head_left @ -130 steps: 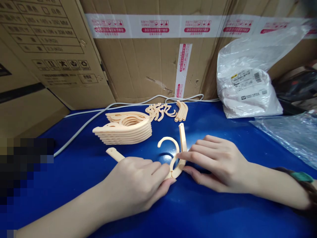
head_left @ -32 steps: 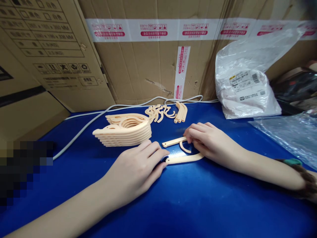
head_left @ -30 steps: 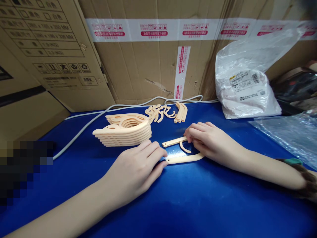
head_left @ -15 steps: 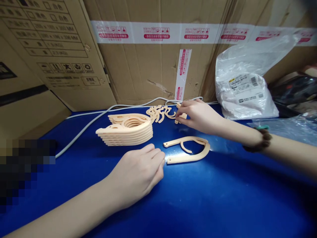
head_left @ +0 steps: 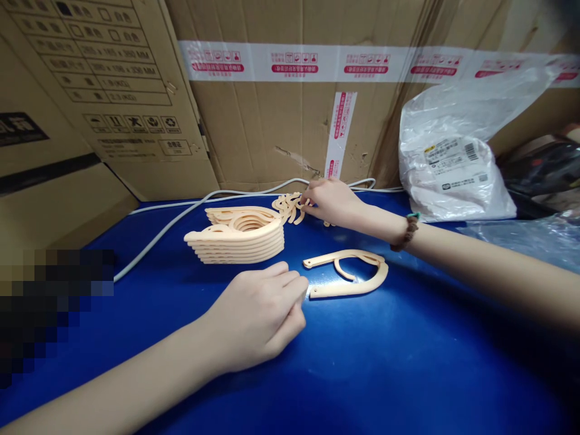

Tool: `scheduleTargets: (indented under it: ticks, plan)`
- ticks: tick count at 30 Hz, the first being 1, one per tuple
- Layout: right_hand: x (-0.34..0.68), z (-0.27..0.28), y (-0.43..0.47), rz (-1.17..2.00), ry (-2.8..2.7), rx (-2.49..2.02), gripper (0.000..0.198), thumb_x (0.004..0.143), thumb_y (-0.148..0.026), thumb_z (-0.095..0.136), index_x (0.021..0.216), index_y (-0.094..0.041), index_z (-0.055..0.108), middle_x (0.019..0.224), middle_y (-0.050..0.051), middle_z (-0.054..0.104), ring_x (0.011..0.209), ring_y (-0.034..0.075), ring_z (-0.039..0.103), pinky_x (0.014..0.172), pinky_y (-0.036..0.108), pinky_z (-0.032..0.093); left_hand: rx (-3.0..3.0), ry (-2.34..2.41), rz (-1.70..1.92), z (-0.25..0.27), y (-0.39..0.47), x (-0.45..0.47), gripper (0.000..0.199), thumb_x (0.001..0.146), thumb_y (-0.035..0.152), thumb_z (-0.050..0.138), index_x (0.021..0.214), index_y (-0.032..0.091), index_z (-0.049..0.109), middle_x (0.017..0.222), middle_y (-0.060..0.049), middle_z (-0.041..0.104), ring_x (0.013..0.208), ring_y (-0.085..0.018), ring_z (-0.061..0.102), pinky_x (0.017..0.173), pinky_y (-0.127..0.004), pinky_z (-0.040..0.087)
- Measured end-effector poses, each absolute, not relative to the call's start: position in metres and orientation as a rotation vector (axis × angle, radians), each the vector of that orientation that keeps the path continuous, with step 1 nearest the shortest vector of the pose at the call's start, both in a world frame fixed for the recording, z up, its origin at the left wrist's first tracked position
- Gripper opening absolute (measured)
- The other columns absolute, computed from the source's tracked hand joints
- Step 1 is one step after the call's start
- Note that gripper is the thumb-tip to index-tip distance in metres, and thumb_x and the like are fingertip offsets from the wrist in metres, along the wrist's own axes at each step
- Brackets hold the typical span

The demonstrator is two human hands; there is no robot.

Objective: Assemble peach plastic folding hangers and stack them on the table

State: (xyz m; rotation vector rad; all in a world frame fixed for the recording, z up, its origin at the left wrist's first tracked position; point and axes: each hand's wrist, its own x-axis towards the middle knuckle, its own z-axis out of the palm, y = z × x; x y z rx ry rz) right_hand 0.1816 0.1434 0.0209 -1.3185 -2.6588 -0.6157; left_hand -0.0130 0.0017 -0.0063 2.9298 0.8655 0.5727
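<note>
My left hand (head_left: 267,314) is closed in a loose fist above the blue table; whatever is inside it, if anything, is hidden. Just beyond its knuckles lies a cream plastic folding hanger (head_left: 348,289), its two arms pointing left and a curved hook between them. At the back, the bent fingers of my right hand (head_left: 334,200) come together at the right end of a pile of small curved hooks (head_left: 287,208). What those fingertips pinch is too small and covered to make out. A neat stack of similar folded hangers (head_left: 235,249) stands left of the pile.
Cardboard boxes (head_left: 254,121) wall off the back and left of the blue table (head_left: 362,368). A white cable (head_left: 158,241) runs along the rear. At the back right stands a white plastic bag (head_left: 457,181) with a label, beside clear plastic film (head_left: 539,235).
My right hand has moved left, from the small pieces at the right to the pile of hooks. My left hand keeps its closed pose. The view has shifted slightly.
</note>
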Motion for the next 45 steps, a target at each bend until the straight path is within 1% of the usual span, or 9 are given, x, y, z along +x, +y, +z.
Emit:
scheduleTargets:
  ticks: [7, 12, 16, 22, 26, 33, 37, 40, 45]
  plan:
    - [0.172, 0.023, 0.169, -0.762, -2.731, -1.182, 0.031, 0.093, -0.008, 0.041, 0.107, -0.011, 0.068, 0.109, 0.017, 0.063, 0.103, 0.027, 0.056, 0.079, 0.036, 0.031, 2.911, 0.890, 0.538, -0.004, 0.003, -0.015, 0.018, 0.090, 0.013, 0.035, 0.083, 0.019, 0.050, 0.073, 0.001, 0.057, 0.066, -0.015, 0.048, 0.056, -0.028, 0.030]
    - [0.172, 0.030, 0.193, -0.735, -2.791, -1.212, 0.028, 0.091, -0.013, 0.046, 0.104, -0.015, 0.072, 0.106, 0.014, 0.066, 0.085, 0.022, 0.062, 0.067, 0.032, 0.033, 2.934, 0.902, 0.543, -0.006, 0.004, -0.016, 0.021, 0.092, 0.014, 0.033, 0.095, 0.019, 0.053, 0.083, 0.000, 0.062, 0.073, -0.016, 0.056, 0.059, -0.028, 0.035]
    - [0.170, 0.032, 0.200, -0.708, -2.862, -1.150, 0.027, 0.092, -0.019, 0.048, 0.106, -0.020, 0.072, 0.106, 0.009, 0.067, 0.082, 0.019, 0.063, 0.059, 0.029, 0.031, 2.938, 0.924, 0.620, -0.010, 0.004, -0.017, 0.022, 0.095, 0.015, 0.032, 0.102, 0.020, 0.052, 0.079, 0.000, 0.062, 0.068, -0.016, 0.058, 0.057, -0.027, 0.036]
    - [0.167, 0.032, 0.201, -0.753, -2.886, -1.099, 0.025, 0.092, -0.015, 0.048, 0.098, -0.013, 0.072, 0.101, 0.012, 0.069, 0.083, 0.019, 0.062, 0.061, 0.029, 0.031, 2.949, 0.931, 0.589, -0.009, 0.004, -0.018, 0.023, 0.099, 0.018, 0.031, 0.106, 0.019, 0.052, 0.079, -0.002, 0.065, 0.069, -0.017, 0.064, 0.057, -0.026, 0.040]
    - [0.172, 0.031, 0.201, -0.767, -2.884, -1.082, 0.026, 0.091, -0.009, 0.046, 0.105, -0.010, 0.068, 0.104, 0.013, 0.068, 0.085, 0.019, 0.061, 0.063, 0.029, 0.032, 2.963, 0.926, 0.573, -0.007, 0.003, -0.017, 0.023, 0.099, 0.018, 0.032, 0.106, 0.019, 0.054, 0.078, -0.002, 0.065, 0.067, -0.017, 0.063, 0.056, -0.026, 0.040]
    - [0.180, 0.030, 0.206, -0.740, -2.923, -1.040, 0.030, 0.089, -0.008, 0.047, 0.106, -0.016, 0.070, 0.105, 0.011, 0.067, 0.081, 0.018, 0.060, 0.063, 0.030, 0.032, 2.990, 0.897, 0.604, -0.009, 0.001, -0.016, 0.023, 0.097, 0.016, 0.033, 0.107, 0.018, 0.054, 0.077, -0.002, 0.064, 0.065, -0.016, 0.061, 0.055, -0.026, 0.038]
    - [0.182, 0.032, 0.206, -0.713, -2.952, -1.011, 0.027, 0.090, -0.013, 0.049, 0.104, -0.017, 0.071, 0.105, 0.010, 0.066, 0.080, 0.018, 0.059, 0.064, 0.030, 0.032, 2.985, 0.892, 0.614, -0.011, 0.002, -0.017, 0.024, 0.096, 0.016, 0.032, 0.107, 0.018, 0.054, 0.074, -0.001, 0.063, 0.064, -0.016, 0.061, 0.054, -0.026, 0.038]
    - [0.181, 0.032, 0.205, -0.717, -2.953, -1.012, 0.025, 0.092, -0.017, 0.049, 0.100, -0.015, 0.072, 0.103, 0.012, 0.066, 0.081, 0.018, 0.059, 0.066, 0.031, 0.032, 2.987, 0.895, 0.632, -0.012, 0.002, -0.016, 0.023, 0.094, 0.017, 0.033, 0.103, 0.018, 0.055, 0.068, 0.000, 0.061, 0.058, -0.015, 0.059, 0.052, -0.025, 0.036]
    - [0.179, 0.029, 0.204, -0.744, -2.913, -1.017, 0.023, 0.092, -0.016, 0.050, 0.101, -0.015, 0.072, 0.100, 0.011, 0.066, 0.088, 0.020, 0.058, 0.072, 0.032, 0.029, 3.009, 0.897, 0.619, -0.009, 0.000, -0.015, 0.021, 0.091, 0.016, 0.036, 0.095, 0.017, 0.057, 0.059, 0.002, 0.059, 0.050, -0.014, 0.056, 0.047, -0.025, 0.032]
